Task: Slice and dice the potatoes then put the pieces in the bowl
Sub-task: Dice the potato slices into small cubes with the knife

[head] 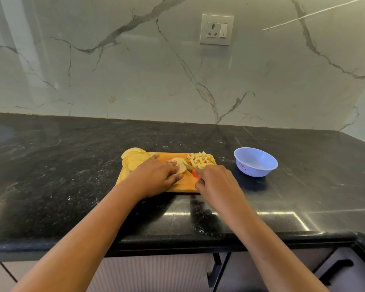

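Head view: left hand (156, 175) presses flat on potato slices (180, 165) mid cutting board (183, 186); right hand (213, 183) grips red-handled knife (190, 169), blade against slices; diced pieces (199, 159) at board's far right corner; bowl (255, 163) on worktop (72, 175), near board's right edge

The worktop (61, 165) lies open left of the cutting board (185, 185), behind it to the wall (135, 81) and in front to the edge. Right of the board stands the blue bowl (255, 163), a bare strip between. On the board, potato slices (133, 160) crowd the left end, diced pieces (200, 160) the far right corner; the left hand (156, 178), right hand (215, 183) and knife (195, 174) cover the middle.
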Demonstrator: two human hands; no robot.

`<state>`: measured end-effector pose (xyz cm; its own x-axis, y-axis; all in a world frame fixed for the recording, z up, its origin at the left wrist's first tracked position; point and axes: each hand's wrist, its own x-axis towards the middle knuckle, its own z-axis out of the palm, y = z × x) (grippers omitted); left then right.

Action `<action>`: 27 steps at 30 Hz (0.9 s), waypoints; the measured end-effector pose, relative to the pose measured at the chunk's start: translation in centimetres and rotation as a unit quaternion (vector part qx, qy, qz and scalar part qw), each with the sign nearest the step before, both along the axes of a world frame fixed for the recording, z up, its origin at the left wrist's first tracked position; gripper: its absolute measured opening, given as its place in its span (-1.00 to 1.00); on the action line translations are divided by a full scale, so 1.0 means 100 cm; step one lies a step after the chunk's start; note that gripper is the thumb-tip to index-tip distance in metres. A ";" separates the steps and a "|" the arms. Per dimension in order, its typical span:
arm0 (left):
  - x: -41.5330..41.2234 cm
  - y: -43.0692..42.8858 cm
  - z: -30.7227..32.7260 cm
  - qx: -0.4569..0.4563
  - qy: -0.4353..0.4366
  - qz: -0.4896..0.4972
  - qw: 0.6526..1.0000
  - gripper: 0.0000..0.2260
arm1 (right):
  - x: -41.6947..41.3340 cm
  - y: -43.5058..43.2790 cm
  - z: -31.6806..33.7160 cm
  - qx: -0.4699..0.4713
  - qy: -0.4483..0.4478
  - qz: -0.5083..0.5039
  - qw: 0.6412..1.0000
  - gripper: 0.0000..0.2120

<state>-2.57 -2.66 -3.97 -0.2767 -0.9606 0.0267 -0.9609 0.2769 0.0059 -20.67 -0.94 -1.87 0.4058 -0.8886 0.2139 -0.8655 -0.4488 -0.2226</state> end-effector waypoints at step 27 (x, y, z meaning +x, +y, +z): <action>0.005 0.001 0.000 0.012 0.076 0.003 0.997 -0.58 | 0.006 -0.012 0.004 -0.060 -0.046 -0.002 0.997 -0.67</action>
<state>-2.05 -2.61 -3.98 -0.2647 -0.9633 0.0451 -0.9502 0.2685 0.1580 -20.11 -2.10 -1.50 0.3761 -0.8556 0.3557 -0.8455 -0.4740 -0.2460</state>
